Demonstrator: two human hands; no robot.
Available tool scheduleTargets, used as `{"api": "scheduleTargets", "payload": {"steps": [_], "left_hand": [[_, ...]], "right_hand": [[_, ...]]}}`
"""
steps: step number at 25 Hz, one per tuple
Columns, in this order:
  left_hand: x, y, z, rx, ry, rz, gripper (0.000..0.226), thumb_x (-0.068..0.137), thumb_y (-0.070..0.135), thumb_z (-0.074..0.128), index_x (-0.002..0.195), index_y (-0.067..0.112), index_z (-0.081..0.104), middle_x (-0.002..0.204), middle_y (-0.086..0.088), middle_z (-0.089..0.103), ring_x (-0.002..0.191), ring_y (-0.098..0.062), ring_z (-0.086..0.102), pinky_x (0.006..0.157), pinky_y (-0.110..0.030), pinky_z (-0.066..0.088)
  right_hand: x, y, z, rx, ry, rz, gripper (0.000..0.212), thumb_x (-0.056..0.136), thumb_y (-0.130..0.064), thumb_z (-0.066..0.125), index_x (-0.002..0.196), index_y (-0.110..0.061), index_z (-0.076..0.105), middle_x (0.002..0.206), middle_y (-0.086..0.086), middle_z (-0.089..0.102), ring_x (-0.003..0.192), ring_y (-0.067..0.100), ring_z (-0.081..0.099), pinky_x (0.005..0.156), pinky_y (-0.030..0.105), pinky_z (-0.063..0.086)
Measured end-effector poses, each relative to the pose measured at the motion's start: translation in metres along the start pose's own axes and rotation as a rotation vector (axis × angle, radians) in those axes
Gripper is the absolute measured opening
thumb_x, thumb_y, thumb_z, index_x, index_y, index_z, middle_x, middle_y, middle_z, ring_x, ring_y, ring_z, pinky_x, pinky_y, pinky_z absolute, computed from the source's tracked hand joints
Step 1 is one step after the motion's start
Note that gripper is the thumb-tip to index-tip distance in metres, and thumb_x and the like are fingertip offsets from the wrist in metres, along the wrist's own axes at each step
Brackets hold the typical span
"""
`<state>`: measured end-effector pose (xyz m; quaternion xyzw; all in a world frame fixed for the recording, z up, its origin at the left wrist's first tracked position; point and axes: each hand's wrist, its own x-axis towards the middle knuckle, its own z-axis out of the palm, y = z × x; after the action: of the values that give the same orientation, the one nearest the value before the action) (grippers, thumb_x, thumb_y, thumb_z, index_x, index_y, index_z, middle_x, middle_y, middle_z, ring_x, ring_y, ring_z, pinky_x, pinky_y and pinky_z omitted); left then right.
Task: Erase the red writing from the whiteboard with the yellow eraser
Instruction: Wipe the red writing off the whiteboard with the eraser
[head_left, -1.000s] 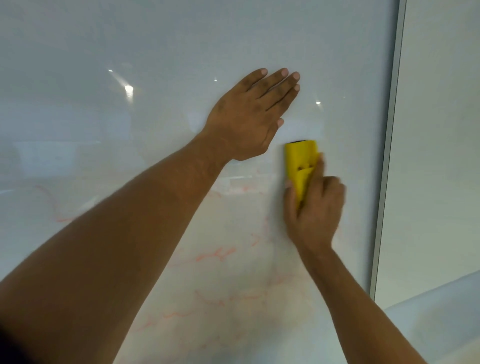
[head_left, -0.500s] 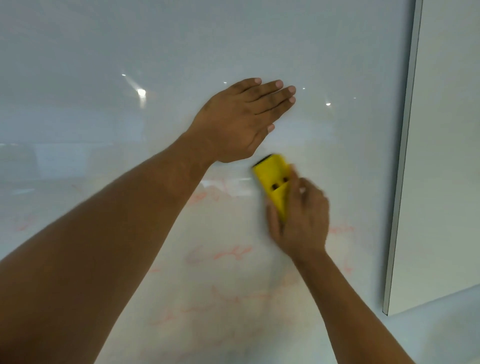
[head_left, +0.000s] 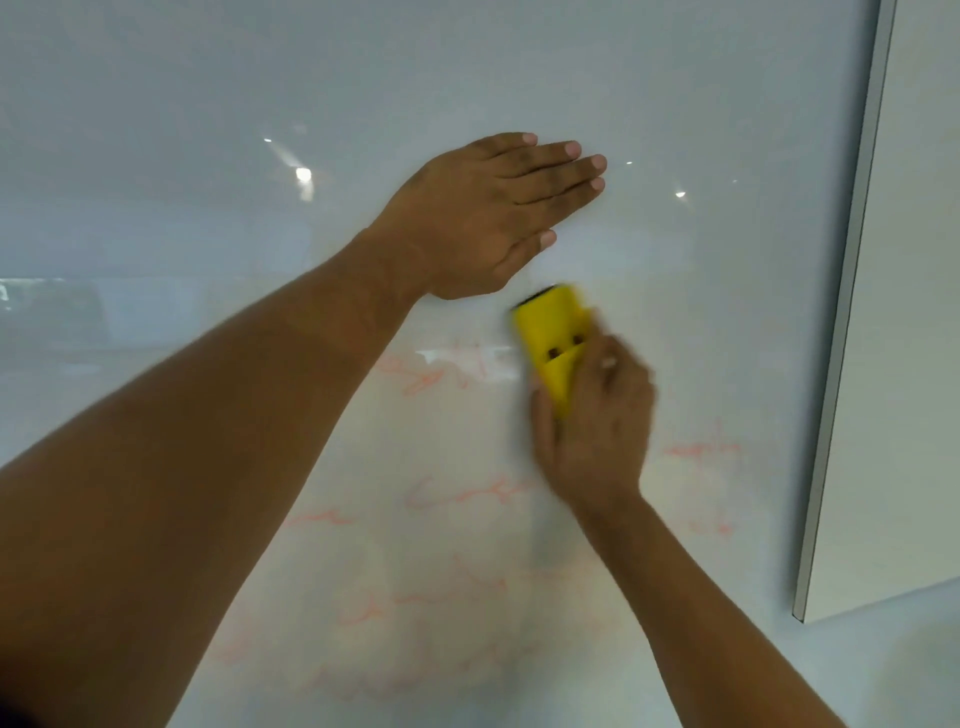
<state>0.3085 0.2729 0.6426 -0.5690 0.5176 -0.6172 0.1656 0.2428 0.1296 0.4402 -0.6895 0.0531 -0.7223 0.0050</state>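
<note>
Head view: the right hand (head_left: 597, 415) has its grip wrapped around the lower half of the yellow eraser (head_left: 553, 338), pressing it flat to the whiteboard (head_left: 467, 78) just below the left hand (head_left: 493, 218). That left hand lies spread, palm on the board, holding nothing (a brace, by the look of it). The step in hand is the wiping itself, at the top of the marked area. Plenty is left: faint red writing (head_left: 467, 493) runs in several rows beneath the eraser and off to its right, near the board's metal edge (head_left: 852, 312). The next move calls for firm passes downward and sideways across those rows. The right hand and eraser are blurred, so the exact finger placement is hard to read. The left forearm covers the board's lower left, and the writing is too pale to make out.
</note>
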Motion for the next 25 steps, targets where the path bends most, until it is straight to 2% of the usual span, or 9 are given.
{"api": "scheduleTargets", "payload": {"steps": [2, 6, 9, 10, 13, 14, 17, 21, 25], "left_hand": [[-0.005, -0.006, -0.003, -0.003, 0.009, -0.013, 0.058, 0.115, 0.036, 0.022, 0.168, 0.013, 0.027, 0.174, -0.005, 0.028, 0.162, -0.024, 0.026, 0.133, -0.043, 0.021], [-0.012, -0.011, -0.004, 0.020, 0.000, -0.050, 0.059, 0.115, 0.037, 0.020, 0.170, 0.015, 0.023, 0.176, -0.003, 0.023, 0.163, -0.022, 0.022, 0.134, -0.042, 0.019], [-0.011, -0.008, -0.004, 0.017, 0.004, -0.045, 0.058, 0.115, 0.036, 0.022, 0.169, 0.014, 0.024, 0.175, -0.004, 0.025, 0.162, -0.023, 0.024, 0.133, -0.042, 0.019], [-0.011, -0.007, -0.004, 0.015, 0.007, -0.047, 0.059, 0.115, 0.035, 0.022, 0.169, 0.014, 0.025, 0.175, -0.004, 0.025, 0.162, -0.023, 0.024, 0.134, -0.042, 0.019], [-0.013, -0.009, -0.005, 0.021, 0.002, -0.052, 0.060, 0.112, 0.033, 0.022, 0.169, 0.013, 0.024, 0.175, -0.004, 0.025, 0.163, -0.023, 0.024, 0.134, -0.041, 0.018], [-0.013, -0.008, -0.006, 0.019, 0.006, -0.052, 0.060, 0.111, 0.030, 0.024, 0.169, 0.013, 0.025, 0.175, -0.005, 0.026, 0.162, -0.023, 0.024, 0.134, -0.042, 0.018], [-0.013, -0.008, -0.006, 0.020, 0.027, -0.045, 0.060, 0.110, 0.025, 0.027, 0.168, 0.011, 0.029, 0.174, -0.006, 0.029, 0.161, -0.024, 0.028, 0.133, -0.042, 0.021], [-0.016, -0.013, -0.006, 0.013, -0.011, -0.035, 0.060, 0.112, 0.030, 0.023, 0.169, 0.012, 0.025, 0.175, -0.006, 0.025, 0.163, -0.024, 0.024, 0.134, -0.043, 0.018], [-0.018, -0.015, -0.008, 0.004, -0.033, -0.016, 0.060, 0.114, 0.036, 0.019, 0.169, 0.013, 0.023, 0.176, -0.005, 0.023, 0.163, -0.023, 0.022, 0.134, -0.043, 0.017]], "right_hand": [[-0.008, 0.004, -0.001, -0.059, -0.093, -0.338, 0.065, 0.098, -0.040, 0.047, 0.147, 0.002, 0.037, 0.124, 0.024, 0.052, 0.095, 0.040, 0.052, 0.075, 0.045, 0.042], [0.008, -0.005, -0.001, 0.009, 0.062, 0.285, 0.066, 0.099, -0.040, 0.045, 0.148, 0.003, 0.036, 0.128, 0.026, 0.050, 0.107, 0.039, 0.047, 0.086, 0.047, 0.042], [-0.021, -0.025, 0.000, -0.035, -0.091, -0.324, 0.064, 0.097, -0.040, 0.048, 0.144, 0.003, 0.040, 0.126, 0.021, 0.047, 0.097, 0.038, 0.048, 0.076, 0.044, 0.039], [-0.017, -0.014, 0.000, -0.073, -0.095, -0.353, 0.064, 0.097, -0.041, 0.048, 0.144, 0.002, 0.040, 0.125, 0.020, 0.047, 0.096, 0.037, 0.049, 0.075, 0.044, 0.038], [0.000, -0.015, 0.001, 0.000, 0.060, 0.303, 0.065, 0.099, -0.040, 0.046, 0.148, 0.002, 0.036, 0.127, 0.026, 0.050, 0.106, 0.038, 0.046, 0.085, 0.045, 0.038], [-0.005, -0.026, 0.003, -0.007, 0.040, 0.272, 0.065, 0.099, -0.039, 0.046, 0.147, 0.004, 0.036, 0.127, 0.027, 0.050, 0.105, 0.038, 0.045, 0.084, 0.046, 0.038], [-0.022, -0.035, 0.002, -0.120, -0.089, -0.325, 0.063, 0.098, -0.039, 0.047, 0.145, 0.002, 0.040, 0.122, 0.020, 0.048, 0.093, 0.036, 0.047, 0.072, 0.043, 0.036], [-0.002, -0.030, 0.003, -0.056, 0.068, 0.356, 0.065, 0.101, -0.041, 0.043, 0.150, 0.000, 0.035, 0.126, 0.023, 0.050, 0.102, 0.036, 0.045, 0.080, 0.043, 0.034], [-0.017, -0.038, 0.002, -0.128, -0.088, -0.272, 0.064, 0.099, -0.040, 0.046, 0.148, 0.001, 0.041, 0.122, 0.022, 0.055, 0.096, 0.037, 0.049, 0.075, 0.043, 0.038]]}}
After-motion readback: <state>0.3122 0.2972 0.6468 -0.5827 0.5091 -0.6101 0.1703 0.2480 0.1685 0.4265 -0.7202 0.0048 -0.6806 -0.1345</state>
